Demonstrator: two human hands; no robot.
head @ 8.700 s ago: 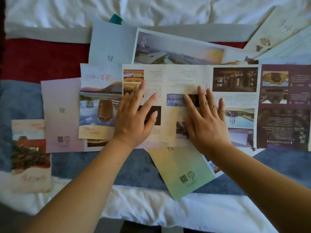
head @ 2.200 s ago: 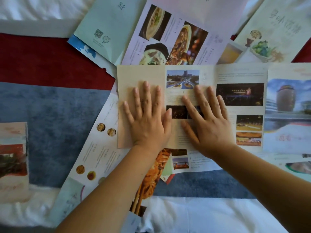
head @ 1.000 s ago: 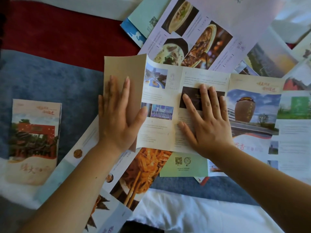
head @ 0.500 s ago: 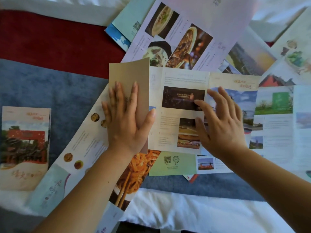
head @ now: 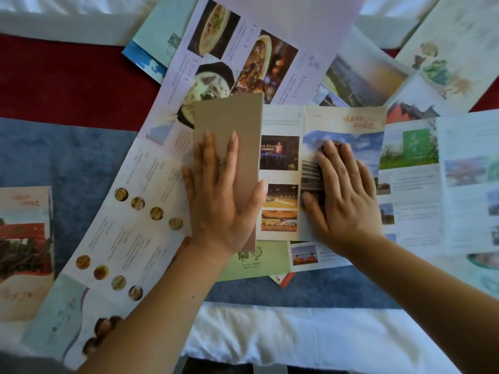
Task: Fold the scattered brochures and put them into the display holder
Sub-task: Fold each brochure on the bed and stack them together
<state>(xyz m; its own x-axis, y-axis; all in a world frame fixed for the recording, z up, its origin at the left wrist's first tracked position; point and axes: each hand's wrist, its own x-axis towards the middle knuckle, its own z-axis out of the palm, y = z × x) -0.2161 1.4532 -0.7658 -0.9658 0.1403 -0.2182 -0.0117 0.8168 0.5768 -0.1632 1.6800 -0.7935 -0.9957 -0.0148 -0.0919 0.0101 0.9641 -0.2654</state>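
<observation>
The brochure (head: 279, 157) lies part-folded on the bed (head: 67, 163), long axis left to right. The left hand (head: 218, 201) presses flat on its tan folded panel (head: 229, 117). The right hand (head: 343, 195), also flat, pins the unfolded panels just beside it.

Bare forearms, left hand (head: 218, 201), right hand (head: 343, 195), short rounded nails

Scattered brochures (head: 129, 211) cover the blue-and-red blanket (head: 67, 157) on white bedding (head: 297, 336).
</observation>
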